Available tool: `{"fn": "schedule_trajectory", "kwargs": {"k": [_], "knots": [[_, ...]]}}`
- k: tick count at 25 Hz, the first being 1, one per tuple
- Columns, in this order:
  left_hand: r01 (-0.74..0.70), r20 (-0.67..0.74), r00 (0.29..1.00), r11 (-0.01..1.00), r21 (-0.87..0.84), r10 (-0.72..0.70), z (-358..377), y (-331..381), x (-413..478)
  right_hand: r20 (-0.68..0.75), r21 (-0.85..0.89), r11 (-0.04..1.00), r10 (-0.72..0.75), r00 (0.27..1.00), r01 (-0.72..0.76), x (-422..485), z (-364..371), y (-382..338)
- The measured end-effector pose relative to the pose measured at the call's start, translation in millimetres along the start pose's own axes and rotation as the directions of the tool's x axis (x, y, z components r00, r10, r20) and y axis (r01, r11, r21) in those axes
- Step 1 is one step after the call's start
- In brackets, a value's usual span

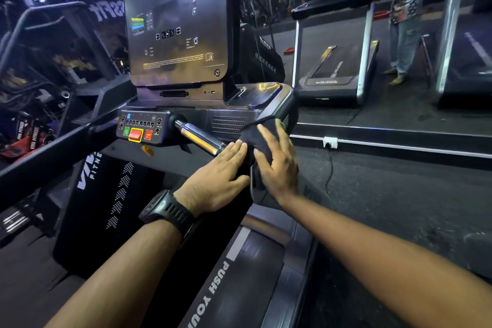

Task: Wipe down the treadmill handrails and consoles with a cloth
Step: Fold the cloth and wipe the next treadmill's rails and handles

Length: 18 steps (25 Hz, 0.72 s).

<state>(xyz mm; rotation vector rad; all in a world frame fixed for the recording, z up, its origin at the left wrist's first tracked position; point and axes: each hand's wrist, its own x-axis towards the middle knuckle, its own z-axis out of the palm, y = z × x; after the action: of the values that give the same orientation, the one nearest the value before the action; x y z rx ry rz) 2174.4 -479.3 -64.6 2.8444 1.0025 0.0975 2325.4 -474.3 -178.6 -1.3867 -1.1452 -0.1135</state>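
Note:
A dark cloth (259,137) is draped over the near end of the treadmill's chrome grip bar (195,136), which sticks out from the console base. My right hand (277,165) lies flat on the cloth, fingers spread and straight. My left hand (217,181), with a black watch on the wrist, rests on the bar end beside the cloth, fingers straight and together. The big console screen (177,24) stands above, dark with small icons. Below it sits a control panel (141,128) with green and red buttons. A black handrail (53,146) runs off to the left.
The treadmill belt (111,194) with white arrows lies below my arms, and a side rail reads "PUSH YOUR" (215,290). Another treadmill (338,61) stands at the back right, with a person (404,8) next to it. A raised platform edge (386,138) crosses the right side.

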Motion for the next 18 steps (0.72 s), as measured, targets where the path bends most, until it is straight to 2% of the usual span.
{"fn": "schedule_trajectory", "kwargs": {"k": [1, 2, 3, 4, 5, 6, 7, 8, 9, 10, 11, 12, 13, 14, 15, 16, 17, 18], "knots": [[-0.005, -0.004, 1.0, 1.0, 0.01, 0.005, -0.2, 0.0, 3.1, 0.019, -0.021, 0.995, -0.098, 0.995, 0.098, 6.1, -2.9, 10.7], [-0.009, -0.007, 1.0, 1.0, 0.017, 0.009, -0.5, 0.8, 5.8, -0.006, 0.006, 1.0, -0.03, 1.0, 0.03, 18.8, -3.9, 21.0], [-0.007, -0.008, 1.0, 1.0, 0.02, 0.007, -0.8, 2.0, 7.8, -0.044, 0.106, 0.976, 0.195, 0.98, -0.189, 32.1, -3.0, 23.4], [-0.004, -0.005, 1.0, 1.0, 0.019, 0.005, -0.8, 3.1, 8.6, -0.044, 0.182, 0.89, 0.432, 0.901, -0.418, 39.6, -0.2, 15.2], [-0.004, 0.002, 1.0, 1.0, 0.018, 0.004, 0.0, 4.1, 8.7, -0.054, 0.147, 0.849, 0.52, 0.852, -0.508, 37.8, 1.5, 5.4], [-0.004, 0.006, 1.0, 1.0, 0.018, 0.004, 0.4, 4.2, 9.6, -0.061, 0.093, 0.905, 0.422, 0.904, -0.416, 30.2, 2.0, -0.3], [-0.004, 0.004, 1.0, 1.0, 0.022, 0.004, 0.1, 3.9, 11.1, -0.016, 0.032, 0.986, 0.161, 0.987, -0.161, 16.8, -1.1, -0.8], [-0.003, -0.006, 1.0, 1.0, 0.025, 0.003, -0.2, 3.6, 14.1, 0.058, -0.021, 0.997, -0.069, 0.996, 0.07, 9.5, -3.0, 9.9], [-0.007, -0.015, 1.0, 1.0, 0.028, 0.007, -0.2, 3.3, 18.3, 0.07, -0.046, 0.983, -0.173, 0.982, 0.176, 17.3, -7.0, 22.1], [-0.01, -0.016, 1.0, 0.999, 0.031, 0.011, -0.1, 3.8, 21.0, 0.04, -0.024, 0.994, -0.102, 0.994, 0.103, 30.4, -7.6, 34.4], [-0.008, -0.01, 1.0, 1.0, 0.028, 0.008, -0.1, 4.7, 22.8, -0.016, 0.083, 0.987, 0.139, 0.99, -0.137, 44.8, -5.4, 38.4], [-0.004, -0.003, 1.0, 1.0, 0.025, 0.004, 0.2, 5.3, 23.8, -0.035, 0.186, 0.901, 0.406, 0.913, -0.393, 53.5, -2.1, 29.5], [-0.001, 0.004, 1.0, 1.0, 0.023, 0.001, 1.1, 5.9, 24.5, -0.065, 0.163, 0.845, 0.524, 0.849, -0.509, 53.6, 0.6, 18.5], [0.0, 0.008, 1.0, 1.0, 0.021, 0.0, 1.3, 5.8, 26.0, -0.086, 0.101, 0.896, 0.441, 0.893, -0.433, 48.4, 1.2, 10.7], [0.0, 0.006, 1.0, 1.0, 0.02, 0.0, 1.3, 5.7, 28.6, -0.053, 0.021, 0.983, 0.185, 0.981, -0.184, 37.1, -0.8, 10.6], [0.002, 0.0, 1.0, 1.0, 0.023, -0.002, 1.2, 5.2, 32.4, 0.009, -0.046, 0.998, -0.053, 0.999, 0.054, 31.3, -0.4, 21.5], [0.002, -0.006, 1.0, 1.0, 0.028, -0.002, 1.3, 5.1, 36.6, 0.021, -0.066, 0.986, -0.151, 0.988, 0.152, 37.7, -2.9, 31.4], [-0.001, -0.008, 1.0, 0.999, 0.032, 0.001, 1.5, 5.6, 39.7, -0.001, -0.022, 0.997, -0.069, 0.998, 0.069, 50.1, -4.5, 40.2]]}}
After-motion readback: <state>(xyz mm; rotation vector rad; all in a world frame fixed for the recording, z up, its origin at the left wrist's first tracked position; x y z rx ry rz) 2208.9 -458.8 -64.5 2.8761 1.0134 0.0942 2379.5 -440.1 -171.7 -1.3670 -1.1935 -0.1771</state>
